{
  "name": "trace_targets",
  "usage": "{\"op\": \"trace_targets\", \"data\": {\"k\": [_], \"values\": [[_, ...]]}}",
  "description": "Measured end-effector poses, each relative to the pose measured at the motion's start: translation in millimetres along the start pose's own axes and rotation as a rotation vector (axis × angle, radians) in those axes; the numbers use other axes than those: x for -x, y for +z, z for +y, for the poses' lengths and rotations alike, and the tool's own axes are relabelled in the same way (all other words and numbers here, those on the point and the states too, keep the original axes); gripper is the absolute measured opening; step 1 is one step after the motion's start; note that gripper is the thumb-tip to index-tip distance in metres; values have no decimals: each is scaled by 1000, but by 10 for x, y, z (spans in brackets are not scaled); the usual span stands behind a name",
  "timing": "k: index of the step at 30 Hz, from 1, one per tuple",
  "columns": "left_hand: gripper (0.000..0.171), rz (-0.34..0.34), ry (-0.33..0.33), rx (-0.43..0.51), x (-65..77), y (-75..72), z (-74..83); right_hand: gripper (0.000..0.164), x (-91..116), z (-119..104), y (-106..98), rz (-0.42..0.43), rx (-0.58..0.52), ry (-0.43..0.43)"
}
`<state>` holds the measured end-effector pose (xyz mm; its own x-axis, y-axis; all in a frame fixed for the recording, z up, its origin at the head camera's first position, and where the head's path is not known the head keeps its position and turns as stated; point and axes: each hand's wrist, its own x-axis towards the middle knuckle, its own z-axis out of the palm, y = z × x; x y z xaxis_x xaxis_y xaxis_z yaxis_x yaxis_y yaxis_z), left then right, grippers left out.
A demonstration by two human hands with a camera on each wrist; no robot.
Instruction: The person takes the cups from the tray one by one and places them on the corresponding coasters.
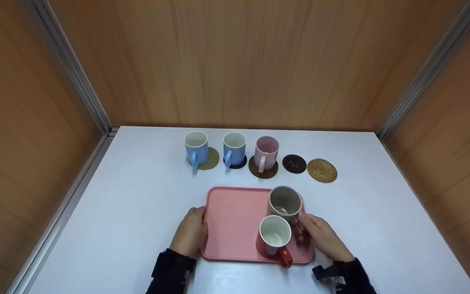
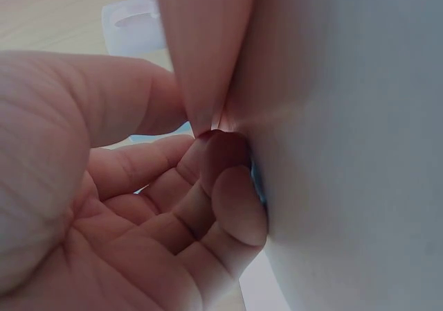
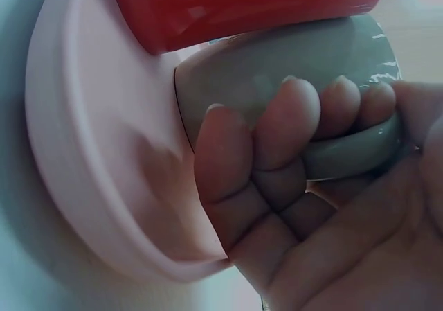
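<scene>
A pink tray (image 1: 235, 228) lies on the white table, and my left hand (image 1: 191, 230) grips its left edge. In the left wrist view the thumb rests against the tray's side (image 2: 204, 41), with curled fingers (image 2: 239, 200) at its lower edge. My right hand (image 1: 322, 234) holds the handle of a grey mug (image 1: 285, 201) on the tray's right side. The right wrist view shows fingers (image 3: 287, 124) curled round that handle and against the mug's wall. Touching or nearly touching it stands a red mug (image 1: 275, 232) with a white inside, its handle pointing toward me.
Behind the tray, two blue mugs (image 1: 196, 147) (image 1: 235, 148) and a pink mug (image 1: 266, 151) stand on or partly on coasters. A dark coaster (image 1: 294, 163) and a woven tan coaster (image 1: 322, 170) lie to their right. Wooden panels (image 1: 243, 65) enclose the table.
</scene>
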<state>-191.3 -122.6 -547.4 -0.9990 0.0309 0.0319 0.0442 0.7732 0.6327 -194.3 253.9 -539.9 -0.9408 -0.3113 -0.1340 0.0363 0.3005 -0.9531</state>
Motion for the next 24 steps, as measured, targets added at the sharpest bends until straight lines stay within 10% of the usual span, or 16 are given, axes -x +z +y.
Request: {"op": "trace_targets", "data": {"k": [24], "values": [[39,-10,-44,14,-17,-2,19,63,-2,11,-1,-1,6,7]]}}
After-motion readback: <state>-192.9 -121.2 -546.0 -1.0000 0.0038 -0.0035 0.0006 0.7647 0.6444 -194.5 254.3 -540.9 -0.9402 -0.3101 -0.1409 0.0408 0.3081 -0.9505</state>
